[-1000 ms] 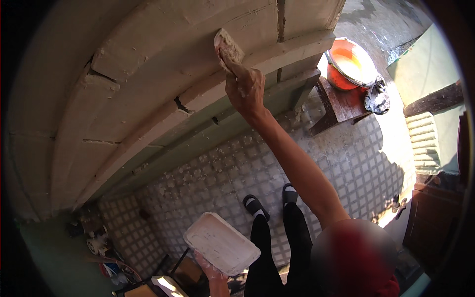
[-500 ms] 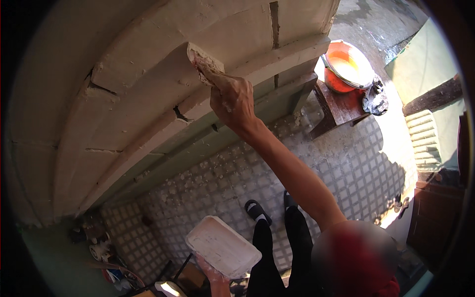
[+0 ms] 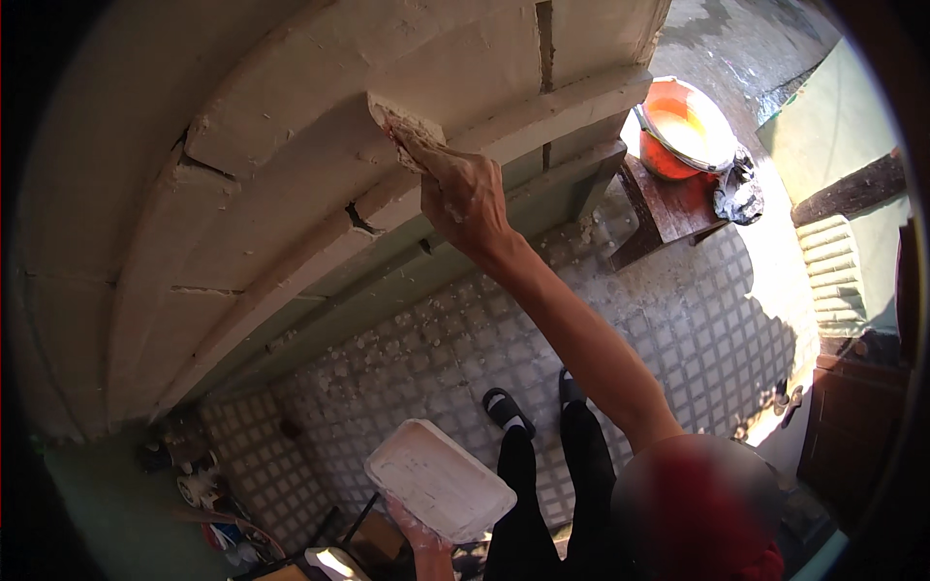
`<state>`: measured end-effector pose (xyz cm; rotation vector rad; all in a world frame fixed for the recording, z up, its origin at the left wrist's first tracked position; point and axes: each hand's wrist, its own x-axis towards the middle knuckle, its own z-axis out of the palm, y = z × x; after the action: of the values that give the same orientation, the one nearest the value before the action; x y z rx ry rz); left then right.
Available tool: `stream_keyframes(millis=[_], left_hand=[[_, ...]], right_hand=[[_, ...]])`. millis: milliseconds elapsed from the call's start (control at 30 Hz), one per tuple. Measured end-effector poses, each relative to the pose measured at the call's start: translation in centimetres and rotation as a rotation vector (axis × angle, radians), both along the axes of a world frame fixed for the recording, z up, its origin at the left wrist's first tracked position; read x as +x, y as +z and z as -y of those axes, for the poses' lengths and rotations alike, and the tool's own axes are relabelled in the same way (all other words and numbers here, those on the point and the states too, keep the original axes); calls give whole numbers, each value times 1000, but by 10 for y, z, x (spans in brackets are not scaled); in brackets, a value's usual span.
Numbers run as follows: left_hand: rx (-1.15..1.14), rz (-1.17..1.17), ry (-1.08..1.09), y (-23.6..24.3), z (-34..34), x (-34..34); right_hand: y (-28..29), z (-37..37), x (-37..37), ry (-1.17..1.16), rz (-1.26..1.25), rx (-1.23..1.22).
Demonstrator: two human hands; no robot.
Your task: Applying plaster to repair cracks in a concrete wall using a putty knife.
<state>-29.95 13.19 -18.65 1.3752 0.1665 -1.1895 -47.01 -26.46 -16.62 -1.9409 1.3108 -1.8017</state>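
Note:
My right hand (image 3: 463, 198) is closed around a putty knife (image 3: 409, 128), its blade caked with pale filler. The blade rests against the off-white panelled wall (image 3: 291, 184), just above a curved raised moulding (image 3: 291, 263). Low in the view, my left hand (image 3: 415, 528) grips a shallow rectangular tray (image 3: 441, 481) from beneath and its near side. The tray is white inside, smeared with a thin film of filler; most of the left fingers are hidden under it. Dark gaps show in the wall, one of them a ragged hole (image 3: 361, 221) in the moulding.
An orange bucket (image 3: 668, 160) and a crumpled plastic bag (image 3: 739, 189) sit on a dark wooden bench (image 3: 668, 208) at the far right. The tiled floor (image 3: 407, 358) is spotted with pale drips. Assorted items (image 3: 199, 484) lie at the lower left. My sandalled feet (image 3: 506, 411) stand near the tray.
The view has shifted slightly. The putty knife's blade has slid a little down along the wall with my right hand. My left hand holds the tray much as before.

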Motion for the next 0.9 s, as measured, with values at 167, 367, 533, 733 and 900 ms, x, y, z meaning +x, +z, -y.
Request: stream_keyframes(millis=[167, 367, 533, 733, 900], left_hand=[[-33, 30, -31, 12, 8, -12], [-15, 20, -33, 1, 0, -5], [-15, 37, -46, 14, 12, -9], [21, 86, -15, 2, 3, -4], [-19, 32, -25, 6, 3, -3]], right_hand=[[-27, 2, -54, -365, 242, 9], [-38, 37, -49, -394, 74, -51], [-42, 16, -1, -204, 138, -119], [-5, 16, -67, -437, 222, 159], [-10, 37, -45, -364, 55, -37]])
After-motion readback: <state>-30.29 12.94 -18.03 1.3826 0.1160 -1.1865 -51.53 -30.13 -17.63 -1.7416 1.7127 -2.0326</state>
